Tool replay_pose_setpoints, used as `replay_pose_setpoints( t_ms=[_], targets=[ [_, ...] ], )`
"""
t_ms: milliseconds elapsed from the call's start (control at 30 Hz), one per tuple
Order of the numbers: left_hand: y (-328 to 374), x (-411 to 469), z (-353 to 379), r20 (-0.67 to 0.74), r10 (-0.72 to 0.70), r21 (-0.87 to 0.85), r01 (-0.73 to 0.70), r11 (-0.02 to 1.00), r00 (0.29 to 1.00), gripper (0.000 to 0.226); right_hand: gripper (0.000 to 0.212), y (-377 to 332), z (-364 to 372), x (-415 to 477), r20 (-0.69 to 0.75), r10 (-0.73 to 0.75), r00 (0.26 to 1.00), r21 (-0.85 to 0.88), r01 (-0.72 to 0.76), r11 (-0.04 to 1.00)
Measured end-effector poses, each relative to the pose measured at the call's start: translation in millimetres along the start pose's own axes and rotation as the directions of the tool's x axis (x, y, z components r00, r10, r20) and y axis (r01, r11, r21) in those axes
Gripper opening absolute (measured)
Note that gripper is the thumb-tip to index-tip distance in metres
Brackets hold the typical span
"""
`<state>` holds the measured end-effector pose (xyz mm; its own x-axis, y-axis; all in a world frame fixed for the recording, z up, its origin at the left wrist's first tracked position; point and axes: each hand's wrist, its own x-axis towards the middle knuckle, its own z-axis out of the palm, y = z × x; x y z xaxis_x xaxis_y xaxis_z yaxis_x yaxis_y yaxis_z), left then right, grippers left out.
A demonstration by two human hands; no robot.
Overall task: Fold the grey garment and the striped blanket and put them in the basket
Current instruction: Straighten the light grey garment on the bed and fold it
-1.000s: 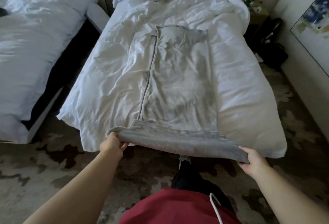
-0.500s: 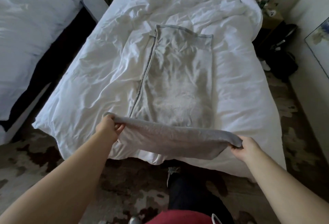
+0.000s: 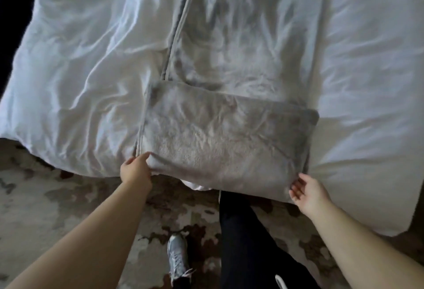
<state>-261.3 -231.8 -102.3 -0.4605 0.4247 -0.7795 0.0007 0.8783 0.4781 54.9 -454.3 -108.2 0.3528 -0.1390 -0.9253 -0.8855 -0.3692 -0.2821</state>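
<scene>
The grey garment [image 3: 231,86], a fleecy cloth with a piped edge, lies lengthwise on the white bed. Its near end is folded over into a flat band [image 3: 227,142] at the foot of the bed. My left hand [image 3: 135,170] grips the near left corner of that fold, thumb on top. At the near right corner, my right hand [image 3: 306,192] is spread with the palm showing, its fingertips at the cloth's edge and holding nothing. Neither the striped blanket nor the basket is in view.
A rumpled white duvet [image 3: 73,86] covers the bed and hangs over its foot. Patterned carpet [image 3: 46,201] lies below. My dark-trousered leg [image 3: 243,242] and grey shoe [image 3: 177,259] stand close to the bed's end. A dark gap [image 3: 13,13] runs along the bed's left side.
Both hands carried the lifted near end forward and laid it down as a fold on the garment. My right hand has let go. The view has moved closer over the bed.
</scene>
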Motion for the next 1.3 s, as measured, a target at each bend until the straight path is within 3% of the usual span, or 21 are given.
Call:
replay_pose_setpoints(
  t_ms=[100, 167, 267, 367, 533, 633, 833, 967, 1067, 1233, 1300],
  targets=[
    [-17.7, 6.6, -2.1, 0.124, -0.14, -0.064, 0.149, 0.987, 0.982, 0.053, 0.02, 33.7, -6.9, 9.9, -0.064, 0.064, 0.996, 0.033, -0.062, 0.998],
    [-26.2, 9.8, -1.4, 0.263, -0.234, -0.128, 0.275, 0.953, 0.936, 0.054, 0.041, 54.1, -9.7, 17.1, -0.026, 0.116, 0.993, 0.085, -0.113, 0.99],
    [-35.0, 14.0, 2.3, 0.411, -0.247, -0.269, 0.375, 0.887, 0.878, 0.06, 0.078, 74.1, -6.5, 20.4, 0.145, 0.16, 0.976, 0.274, -0.195, 0.942],
    [-27.1, 4.3, -0.7, 0.471, -0.237, -0.37, 0.434, 0.821, 0.85, 0.051, 0.065, 72.8, 3.8, 12.4, 0.261, 0.103, 0.96, 0.403, -0.205, 0.892],
    [6.5, -32.4, -18.8, 0.5, -0.166, -0.393, 0.394, 0.831, 0.85, 0.04, 0.039, 42.6, 12.3, -34.9, 0.136, -0.016, 0.991, 0.484, -0.052, 0.874],
    [35.0, -60.0, -32.4, 0.463, -0.103, -0.441, 0.33, 0.835, 0.88, 0.051, 0.034, 18.0, 7.1, -76.6, 0.021, -0.081, 0.996, 0.505, 0.059, 0.861],
    [75.5, -117.1, -73.0, 0.475, 0.035, -0.431, 0.197, 0.881, 0.879, 0.054, 0.039, -1.3, -24.8, -159.1, 0.031, -0.296, 0.955, 0.597, 0.219, 0.772],
    [72.3, -137.6, -108.7, 0.533, 0.085, -0.388, 0.154, 0.909, 0.842, 0.042, 0.041, 27.2, -51.0, -194.7, 0.048, -0.351, 0.935, 0.65, 0.238, 0.722],
    [52.2, -132.2, -134.5, 0.478, 0.042, -0.347, 0.145, 0.927, 0.877, 0.049, 0.044, 69.0, -65.5, -203.3, 0.025, -0.349, 0.937, 0.661, 0.246, 0.709],
    [8.5, -120.2, -176.3, 0.401, -0.058, -0.298, 0.19, 0.936, 0.914, 0.054, 0.007, 145.6, -88.6, -199.0, 0.046, -0.269, 0.962, 0.642, 0.178, 0.745],
    [-3.1, -115.1, -187.6, 0.371, -0.071, -0.275, 0.182, 0.944, 0.926, 0.055, 0.016, 165.7, -94.0, -195.5, 0.028, -0.249, 0.968, 0.634, 0.176, 0.753]
  ],
)
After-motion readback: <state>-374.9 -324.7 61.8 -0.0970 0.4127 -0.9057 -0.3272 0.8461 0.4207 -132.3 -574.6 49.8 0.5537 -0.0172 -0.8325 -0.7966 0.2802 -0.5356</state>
